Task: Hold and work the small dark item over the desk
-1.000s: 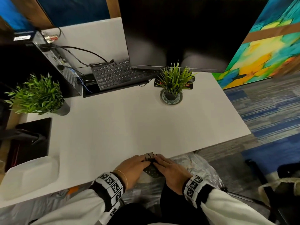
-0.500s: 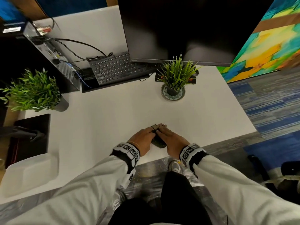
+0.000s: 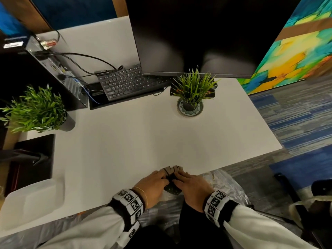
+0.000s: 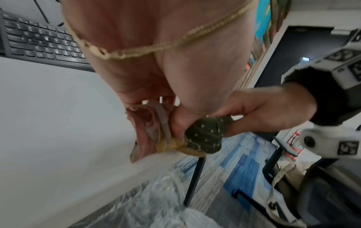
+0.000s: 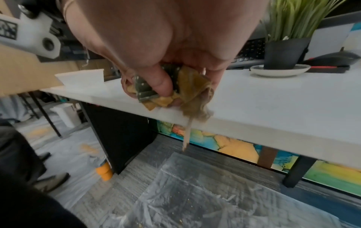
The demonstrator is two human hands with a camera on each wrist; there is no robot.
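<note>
Both hands have drawn back toward the near edge of the white desk (image 3: pixel 125 150) from a spot farther in half a second ago. The left hand (image 3: pixel 152 186) and the right hand (image 3: pixel 192 187) together clutch a bunched cloth (image 4: pixel 203 138), dark green with pale dots and stained yellow-brown, fingers curled round it, thumbs pinching. The cloth now sits right at the desk's rim, partly hanging over it. Judging by this, a wiping stroke has reached the edge, above the plastic sheet (image 5: pixel 195 192) on the floor.
</note>
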